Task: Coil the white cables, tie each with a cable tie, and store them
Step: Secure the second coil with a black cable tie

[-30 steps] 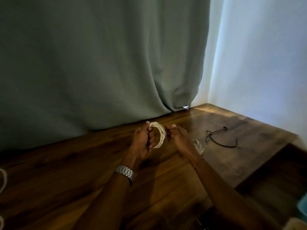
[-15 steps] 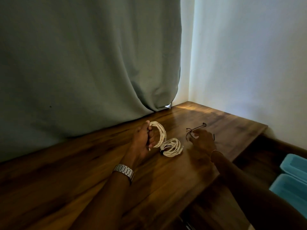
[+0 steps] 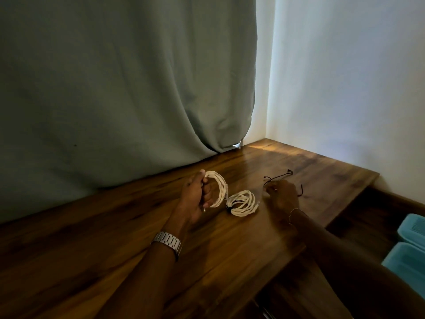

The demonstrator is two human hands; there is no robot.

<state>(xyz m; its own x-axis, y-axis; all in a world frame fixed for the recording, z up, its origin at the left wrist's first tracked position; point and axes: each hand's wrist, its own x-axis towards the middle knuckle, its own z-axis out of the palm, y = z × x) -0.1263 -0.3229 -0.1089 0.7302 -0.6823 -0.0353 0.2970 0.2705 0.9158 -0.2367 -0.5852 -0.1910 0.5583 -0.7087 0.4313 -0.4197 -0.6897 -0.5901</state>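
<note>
Left hand (image 3: 198,197): raised just above the tabletop (image 3: 115,261), fingers curled round one side of a coiled white cable (image 3: 217,188). The coil stands upright in the grip, its free arc bulging out toward the right hand. A metal watch (image 3: 167,242) sits on the left wrist.

Second coiled white cable (image 3: 242,203): lying flat on the tabletop between the two hands, just beside the held coil; whether the two coils touch cannot be told. A dark band crosses its loops on the side nearest the left hand, consistent with a tie already fastened.

Right hand (image 3: 281,194): lowered to the tabletop, back of the hand toward the camera, fingertips drawn together at a thin black cable tie (image 3: 279,175). The fingers appear to pinch it, though the contact itself is dim and partly hidden. The tie's ends run out beyond the hand on its far side and on its outer side. A thin bracelet (image 3: 295,211) circles the right wrist.

Surroundings: a grey-green curtain (image 3: 115,88) hangs beyond both hands, its hem meeting the tabletop. A white wall (image 3: 345,77) stands to the outer side of the right hand. Two light blue bins (image 3: 409,261) sit below the tabletop edge, beside the right forearm.
</note>
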